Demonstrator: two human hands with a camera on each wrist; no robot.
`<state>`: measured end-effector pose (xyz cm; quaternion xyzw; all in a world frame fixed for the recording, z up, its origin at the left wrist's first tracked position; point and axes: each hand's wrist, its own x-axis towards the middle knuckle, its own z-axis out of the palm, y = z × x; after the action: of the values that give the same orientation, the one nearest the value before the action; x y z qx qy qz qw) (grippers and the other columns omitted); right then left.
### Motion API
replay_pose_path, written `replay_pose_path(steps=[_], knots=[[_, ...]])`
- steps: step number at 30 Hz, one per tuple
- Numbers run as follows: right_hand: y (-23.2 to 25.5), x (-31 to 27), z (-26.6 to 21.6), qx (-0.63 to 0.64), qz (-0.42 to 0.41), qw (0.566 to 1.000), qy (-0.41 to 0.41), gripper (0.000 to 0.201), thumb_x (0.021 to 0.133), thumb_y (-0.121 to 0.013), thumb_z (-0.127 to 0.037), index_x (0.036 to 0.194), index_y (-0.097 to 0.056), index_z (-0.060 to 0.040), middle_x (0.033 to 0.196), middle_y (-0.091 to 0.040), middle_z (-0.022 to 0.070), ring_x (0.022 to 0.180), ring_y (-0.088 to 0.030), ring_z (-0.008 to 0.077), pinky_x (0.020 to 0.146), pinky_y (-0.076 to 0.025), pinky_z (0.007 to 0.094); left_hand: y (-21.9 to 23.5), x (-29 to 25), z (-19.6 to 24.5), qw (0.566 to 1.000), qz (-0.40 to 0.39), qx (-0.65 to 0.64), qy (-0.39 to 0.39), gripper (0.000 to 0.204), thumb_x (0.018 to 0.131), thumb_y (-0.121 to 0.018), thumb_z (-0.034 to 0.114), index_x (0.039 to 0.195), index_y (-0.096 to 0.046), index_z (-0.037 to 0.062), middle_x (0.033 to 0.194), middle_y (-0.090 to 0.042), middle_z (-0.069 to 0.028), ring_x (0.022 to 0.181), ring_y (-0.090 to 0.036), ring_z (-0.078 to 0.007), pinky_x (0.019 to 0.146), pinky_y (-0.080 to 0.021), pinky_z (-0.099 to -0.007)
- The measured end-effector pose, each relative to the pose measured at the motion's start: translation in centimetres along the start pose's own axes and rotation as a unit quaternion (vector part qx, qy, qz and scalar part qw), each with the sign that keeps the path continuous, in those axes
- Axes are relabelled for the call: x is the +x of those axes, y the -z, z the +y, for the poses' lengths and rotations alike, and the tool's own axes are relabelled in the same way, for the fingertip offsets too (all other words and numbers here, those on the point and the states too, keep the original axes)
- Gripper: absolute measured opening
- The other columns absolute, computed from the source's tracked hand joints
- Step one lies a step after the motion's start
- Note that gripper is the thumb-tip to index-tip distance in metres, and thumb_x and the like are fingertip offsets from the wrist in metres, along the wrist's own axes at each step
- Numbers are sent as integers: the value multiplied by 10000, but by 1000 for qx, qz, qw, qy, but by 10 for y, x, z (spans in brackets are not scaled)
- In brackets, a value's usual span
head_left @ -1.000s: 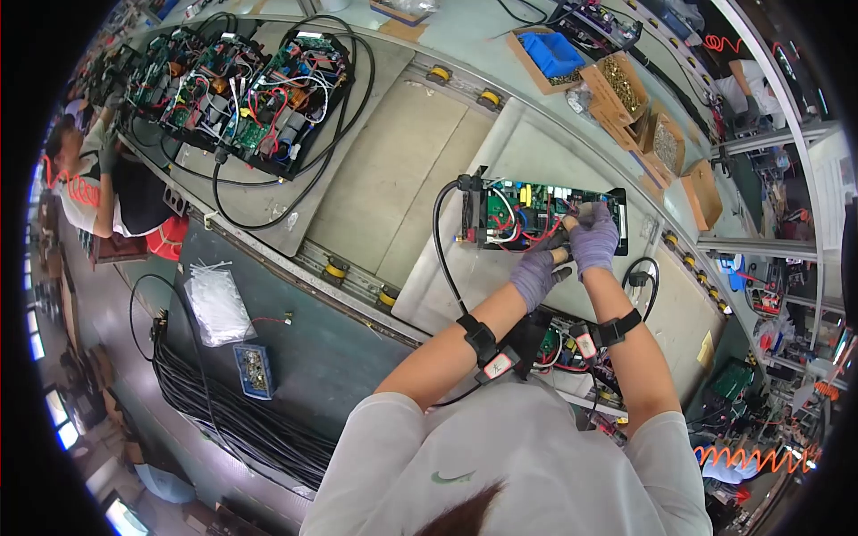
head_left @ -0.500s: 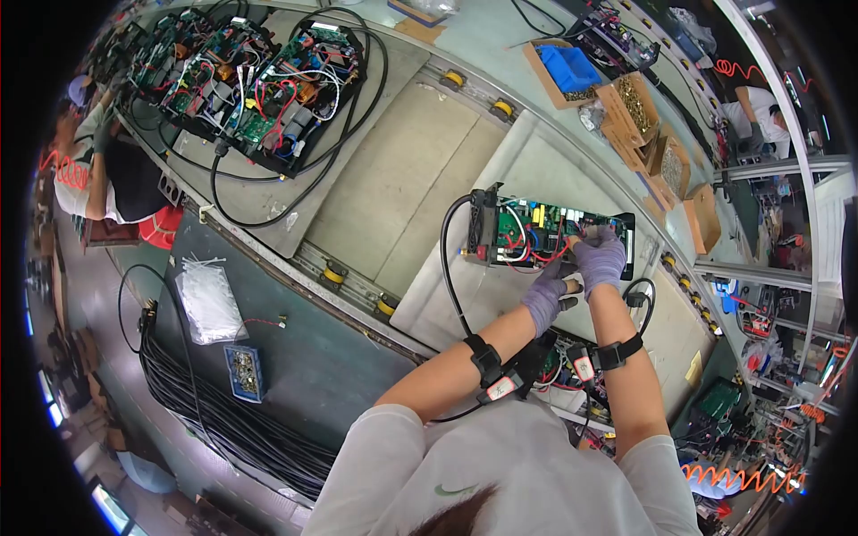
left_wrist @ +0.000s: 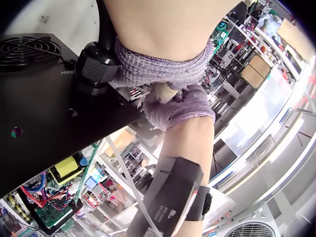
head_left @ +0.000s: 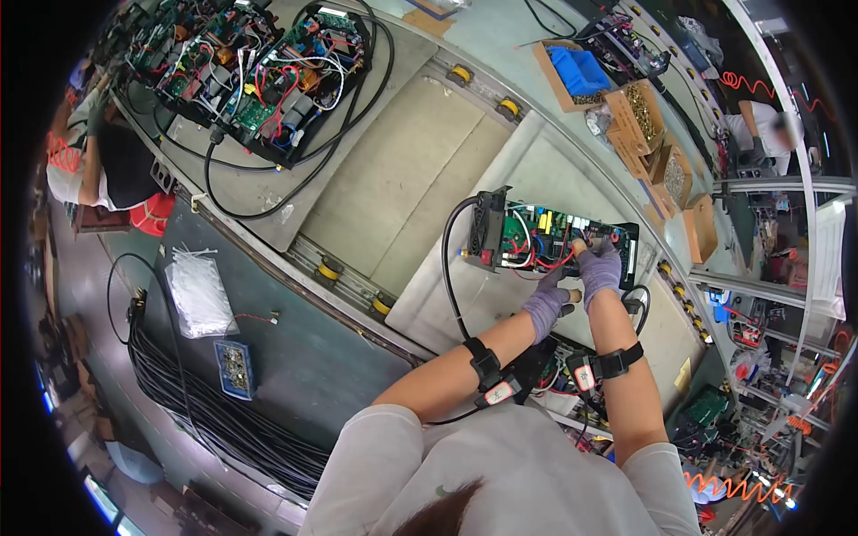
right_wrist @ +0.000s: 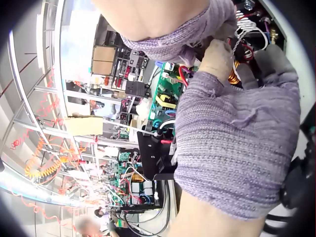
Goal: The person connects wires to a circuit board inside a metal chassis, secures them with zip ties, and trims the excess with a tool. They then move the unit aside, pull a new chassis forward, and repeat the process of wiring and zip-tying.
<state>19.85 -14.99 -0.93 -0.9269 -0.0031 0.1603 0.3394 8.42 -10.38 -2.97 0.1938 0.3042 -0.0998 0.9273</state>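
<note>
An uncovered electronic unit [head_left: 545, 237] with a green board and red and white wires lies on the light work surface. My gloved right hand [head_left: 601, 268] reaches over the unit's right part; in the right wrist view its thumb and fingers [right_wrist: 237, 113] bend around a white twisted wire [right_wrist: 240, 32] and a copper coil. My gloved left hand [head_left: 547, 304] is beside it at the unit's near edge, its fingers partly hidden. The left wrist view shows the left glove [left_wrist: 158, 66] beside the unit's black housing [left_wrist: 59, 108]. Whether either hand grips anything cannot be made out.
More wired units [head_left: 259, 76] stand at the upper left with looped black cable. Boxes of small metal parts [head_left: 635, 116] line the far side. A bag of white ties [head_left: 198, 295], a blue parts box [head_left: 234, 368] and bundled black cables [head_left: 223, 429] lie lower left.
The head view has shifted and turned slightly, so the unit appears lower. The left hand has drawn back a little toward the unit's near edge; the right hand stays over the unit's right part.
</note>
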Motion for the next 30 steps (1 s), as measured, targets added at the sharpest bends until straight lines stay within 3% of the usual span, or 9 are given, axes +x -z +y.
replay_pose_path(steps=[6,9,12,16,20,23,26,28,30], knots=[[-5,14,10,-27,-7,999,-37,355,754,-769,-236,973,-612,-5,776,-620,59,625,-563,136,517,-445,290,4,7,-7,1000,17,3,-3,813,674,-653,7,1414,-344,140,1384,-356,-69,1165,-444,-274,906,-431,-400],[-5,6,-2,5,11,998,-65,357,688,-820,-215,886,-593,-23,737,-580,25,641,-510,131,578,-436,278,4,6,-5,999,28,45,-6,794,619,-616,-33,1368,-404,126,1300,-413,-51,1107,-466,-256,860,-440,-381],[-14,14,21,19,35,999,-30,377,679,-828,-224,881,-580,-23,714,-541,6,622,-478,119,565,-423,269,10,17,-15,996,18,79,-29,776,584,-600,-43,1327,-448,121,1217,-455,-35,1042,-484,-229,813,-448,-372],[-21,16,25,-9,75,997,-34,396,738,-775,-112,1066,-573,-21,818,-616,37,645,-572,136,531,-465,282,17,25,-18,991,-1,121,-65,794,571,-619,-36,1327,-443,132,1154,-481,-37,987,-498,-208,779,-448,-355],[-8,17,26,63,-26,997,-33,379,756,-774,-154,1059,-577,-41,799,-608,26,627,-572,126,498,-441,262,10,6,-6,997,-38,53,-45,838,598,-640,8,1384,-372,122,1122,-514,-74,943,-522,-200,766,-444,-334],[27,3,-11,5,-162,981,-109,349,794,-747,-253,1053,-590,-82,819,-616,8,653,-579,110,486,-413,233,6,-12,13,991,-4,133,-2,863,663,-660,100,1442,-290,135,1079,-555,-84,926,-533,-182,765,-444,-327],[77,-25,-30,43,-203,977,-45,336,807,-728,-275,1064,-593,-108,824,-609,-15,690,-566,101,513,-431,247,27,-1,8,943,52,309,109,809,712,-671,203,1441,-326,137,1065,-581,-61,938,-525,-154,776,-437,-307],[121,-38,-29,89,-210,972,65,314,816,-701,-219,1096,-587,-132,873,-604,-26,752,-568,91,578,-449,239,51,-14,2,933,29,355,52,676,757,-655,227,1387,-431,131,1046,-589,-38,917,-521,-140,782,-429,-276],[163,-67,-41,160,-173,966,102,327,817,-704,-162,1107,-582,-72,929,-605,5,844,-550,98,677,-453,232,49,-57,15,933,44,356,-42,519,806,-609,179,1312,-521,102,1063,-590,-50,894,-521,-135,797,-427,-256]])
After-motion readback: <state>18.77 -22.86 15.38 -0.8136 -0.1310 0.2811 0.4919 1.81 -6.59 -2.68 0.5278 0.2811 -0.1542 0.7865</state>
